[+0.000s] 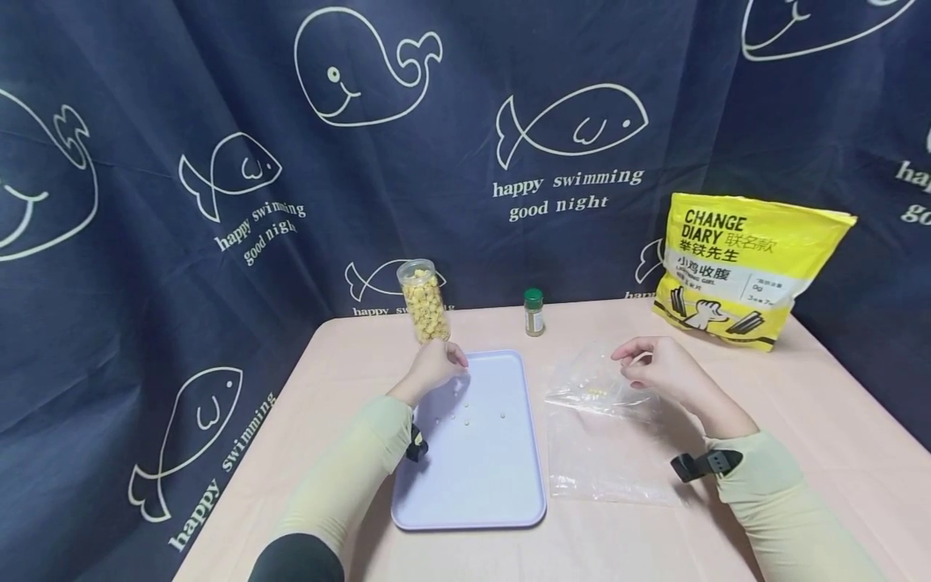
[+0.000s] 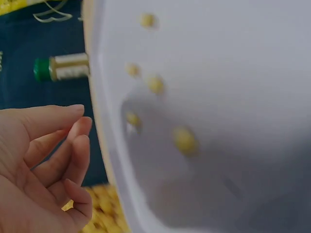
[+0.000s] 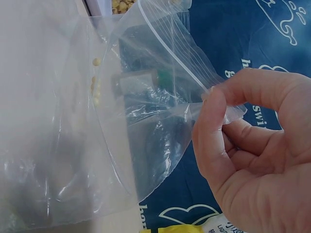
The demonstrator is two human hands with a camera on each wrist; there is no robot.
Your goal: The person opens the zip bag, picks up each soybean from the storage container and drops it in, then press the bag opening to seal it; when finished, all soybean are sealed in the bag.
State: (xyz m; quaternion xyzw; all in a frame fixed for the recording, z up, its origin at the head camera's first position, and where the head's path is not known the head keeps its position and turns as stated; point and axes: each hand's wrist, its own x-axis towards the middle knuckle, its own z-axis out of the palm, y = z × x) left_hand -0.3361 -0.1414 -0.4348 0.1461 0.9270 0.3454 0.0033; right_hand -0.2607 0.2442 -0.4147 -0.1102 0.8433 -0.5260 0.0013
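Note:
My left hand [image 1: 434,368] hovers at the far left corner of the lavender tray [image 1: 480,485], near the jar. Its fingers [image 2: 80,145] bend loosely, the thumb close to them, and nothing shows between the tips. Several small round yellow pieces [image 2: 184,141] lie scattered on the tray. To the tray's right, my right hand [image 1: 665,368] pinches the mouth edge of a clear zip bag [image 3: 165,48] between thumb and forefinger, lifting it partly off the table. A few yellow pieces [image 3: 96,90] are inside the bag, whose lower part [image 1: 611,461] lies flat.
A clear jar [image 1: 425,307] full of yellow pieces stands behind the tray. A small green-capped bottle [image 1: 534,314] stands at the table's back edge, and a large yellow pouch [image 1: 742,275] at the back right. Behind the table hangs a dark blue curtain [image 1: 465,218].

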